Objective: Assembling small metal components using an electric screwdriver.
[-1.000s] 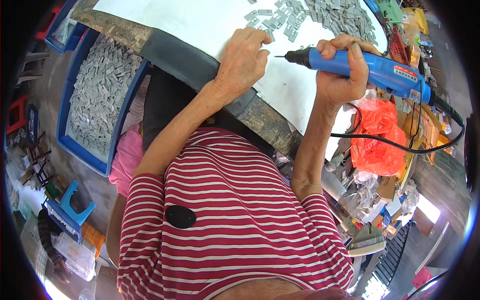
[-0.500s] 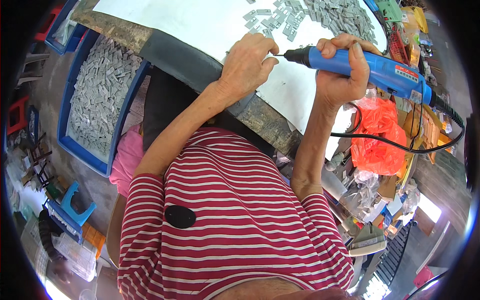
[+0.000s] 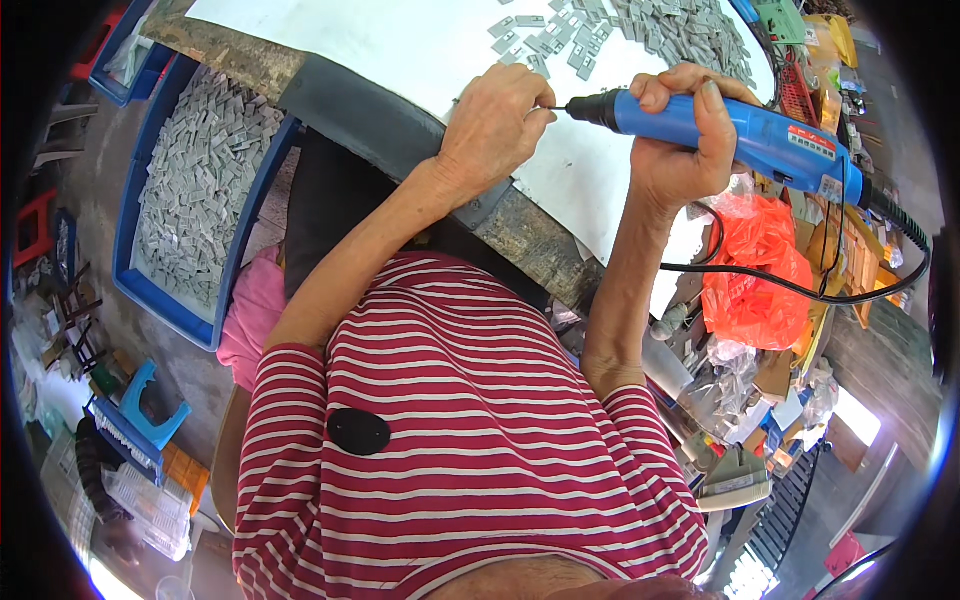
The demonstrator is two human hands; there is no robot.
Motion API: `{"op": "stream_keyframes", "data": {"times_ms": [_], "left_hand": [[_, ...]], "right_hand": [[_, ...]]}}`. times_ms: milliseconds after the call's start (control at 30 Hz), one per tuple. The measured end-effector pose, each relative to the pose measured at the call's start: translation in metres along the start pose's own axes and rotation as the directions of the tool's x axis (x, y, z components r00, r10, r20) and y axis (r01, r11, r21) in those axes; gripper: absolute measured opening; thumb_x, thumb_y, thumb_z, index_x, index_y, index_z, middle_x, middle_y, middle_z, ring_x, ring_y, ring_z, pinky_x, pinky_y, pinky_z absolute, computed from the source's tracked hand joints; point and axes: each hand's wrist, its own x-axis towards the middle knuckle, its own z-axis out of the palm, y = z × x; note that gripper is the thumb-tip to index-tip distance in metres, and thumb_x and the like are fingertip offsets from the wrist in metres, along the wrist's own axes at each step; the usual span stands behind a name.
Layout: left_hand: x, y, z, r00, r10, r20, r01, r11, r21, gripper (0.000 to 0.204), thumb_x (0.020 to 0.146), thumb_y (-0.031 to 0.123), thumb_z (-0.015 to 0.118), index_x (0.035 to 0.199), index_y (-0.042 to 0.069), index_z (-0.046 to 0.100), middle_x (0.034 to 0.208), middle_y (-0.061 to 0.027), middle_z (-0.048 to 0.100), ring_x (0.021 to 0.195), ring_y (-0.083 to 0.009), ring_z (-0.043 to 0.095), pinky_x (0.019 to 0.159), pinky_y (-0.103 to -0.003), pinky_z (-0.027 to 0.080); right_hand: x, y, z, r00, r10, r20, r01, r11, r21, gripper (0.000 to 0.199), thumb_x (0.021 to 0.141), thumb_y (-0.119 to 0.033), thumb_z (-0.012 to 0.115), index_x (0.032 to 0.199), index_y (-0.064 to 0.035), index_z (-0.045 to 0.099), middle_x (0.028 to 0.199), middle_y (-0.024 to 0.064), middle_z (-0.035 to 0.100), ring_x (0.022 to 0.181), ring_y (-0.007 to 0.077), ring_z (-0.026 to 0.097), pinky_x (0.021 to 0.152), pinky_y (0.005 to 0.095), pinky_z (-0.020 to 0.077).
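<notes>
A blue power tool with a black nose is held above the worktop, lying nearly level, its thin bit pointing left. The right hand grips it firmly, fingers wrapped over the top of the barrel and the thumb along the near side. At the bit's tip is the left hand, its thumb and forefinger bent toward each other — whether a small piece is pinched between them is hidden, so I cannot tell.

Beyond the hands, small flat grey pieces lie on a white sheet, heaped at the right and more loosely scattered toward the left. A black cable curves from the tool's rear end, passing in front of a red plastic bag on the right.

To the left of the worktop stands a blue bin, filled with many more grey pieces — a pink cloth hangs beside its near corner. Farther out, at the lower left, are a blue stool and another person's dark sleeve.
</notes>
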Motion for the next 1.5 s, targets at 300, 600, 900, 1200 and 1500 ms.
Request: {"op": "stream_keyframes", "data": {"times_ms": [300,600,900,1200,1500], "left_hand": [[-0.001,0.000,-0.002,0.999,0.048,-0.017,-0.048,0.999,0.014,0.012,0.070,0.005,0.061,0.079,-0.001,0.057,0.074,-0.0117,0.055,0.072,-0.0259,0.053,0.065,-0.034,0.042],[-0.002,-0.001,0.000,0.999,0.051,-0.011,-0.051,0.999,0.012,0.014,0.070,0.006,0.061,0.081,-0.001,0.057,0.077,-0.0121,0.055,0.074,-0.0262,0.052,0.067,-0.035,0.042],[-0.002,-0.002,-0.001,0.998,0.054,-0.010,-0.054,0.998,0.012,0.014,0.069,0.004,0.061,0.082,-0.001,0.057,0.078,-0.0117,0.056,0.075,-0.0258,0.053,0.068,-0.034,0.043],[-0.003,0.000,-0.004,0.997,0.010,-0.081,-0.011,1.000,-0.024,0.018,0.070,0.003,0.061,0.087,0.000,0.057,0.080,-0.0116,0.056,0.077,-0.0255,0.054,0.070,-0.034,0.043],[0.016,-0.011,-0.011,0.988,-0.014,-0.151,0.041,0.983,0.178,0.018,0.070,0.002,0.059,0.087,0.001,0.057,0.079,-0.0127,0.054,0.079,-0.0281,0.052,0.072,-0.036,0.042]], "right_hand": [[0.000,0.001,0.000,0.999,0.031,-0.032,-0.029,0.999,0.046,0.021,0.078,-0.010,0.049,0.097,-0.0095,0.042,0.072,0.0164,0.056,0.054,0.0213,0.051,0.059,0.0413,0.0430],[-0.001,0.004,-0.002,0.999,0.022,-0.037,-0.019,0.998,0.059,0.026,0.078,-0.008,0.049,0.102,-0.0113,0.039,0.072,0.0166,0.057,0.053,0.0214,0.051,0.058,0.0410,0.0436],[0.000,0.003,-0.001,0.999,0.019,-0.042,-0.017,0.999,0.046,0.025,0.077,-0.007,0.050,0.100,-0.0117,0.041,0.073,0.0166,0.057,0.053,0.0215,0.051,0.059,0.0412,0.0435],[0.002,0.001,0.011,0.991,-0.039,-0.132,0.051,0.995,0.089,0.014,0.072,-0.004,0.055,0.082,0.0029,0.047,0.063,0.0150,0.055,0.047,0.0197,0.053,0.050,0.0361,0.0479],[0.003,0.000,0.009,0.987,-0.052,-0.151,0.065,0.994,0.086,0.013,0.071,-0.003,0.056,0.079,0.0040,0.049,0.063,0.0152,0.056,0.046,0.0199,0.053,0.049,0.0351,0.0482]]}}
